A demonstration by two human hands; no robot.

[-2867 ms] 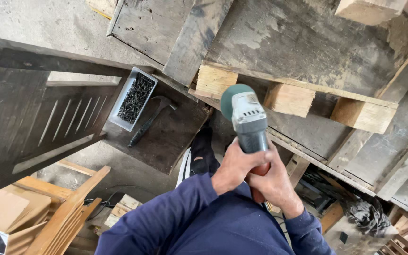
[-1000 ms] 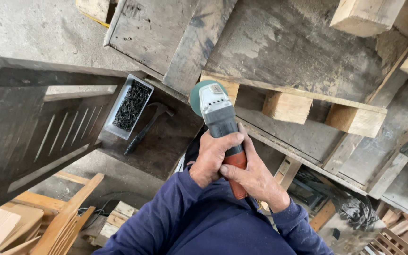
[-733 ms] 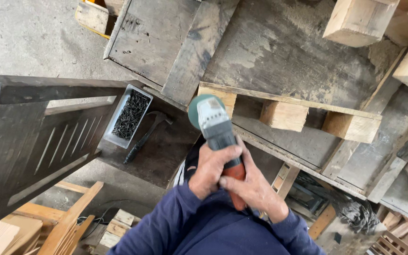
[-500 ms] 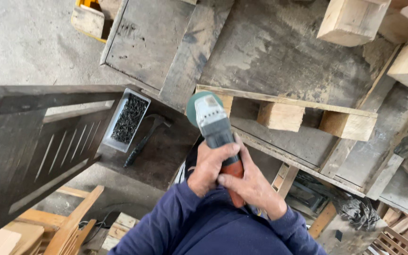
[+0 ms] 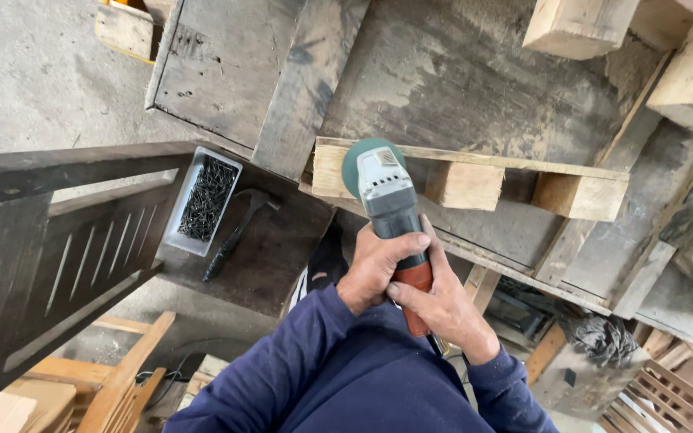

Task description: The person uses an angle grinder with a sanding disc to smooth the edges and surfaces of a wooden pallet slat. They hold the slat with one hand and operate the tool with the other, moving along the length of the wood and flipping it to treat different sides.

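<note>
In the centre of the frame we hold an angle grinder point(image 5: 389, 210) over the grey wooden pallet point(image 5: 475, 96). Its long axis runs almost vertical, the green head pointing up to a pale wooden block point(image 5: 332, 168). Our left hand point(image 5: 374, 265) and right hand point(image 5: 443, 309) are both closed around its handle.

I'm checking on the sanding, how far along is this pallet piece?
Done: nothing clearly finished. In hand: left hand and right hand hold the angle grinder, disc at the end block of the pallet. Left: the other two blocks look untouched.
</note>
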